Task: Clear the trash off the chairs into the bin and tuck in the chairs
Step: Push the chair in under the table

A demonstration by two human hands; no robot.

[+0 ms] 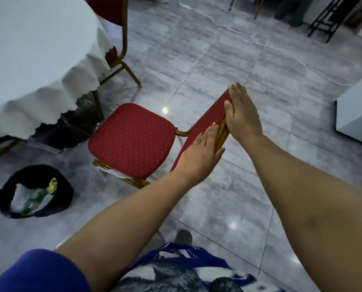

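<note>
A red padded chair (131,140) with a gold frame stands on the tiled floor, a little way out from the round table (28,49); its seat is bare. Both my hands are on the top of its backrest (207,121). My left hand (201,152) grips the near end, fingers on the front and thumb behind. My right hand (241,114) wraps over the far end. A black bin (34,190) with a clear liner sits on the floor at the left and holds a green bottle and crumpled wrappers.
A second red chair (114,28) is tucked under the white tablecloth behind. A white cable (260,42) snakes across the floor at the back. A white box or counter (357,114) stands at the right. Black stands are at the far right.
</note>
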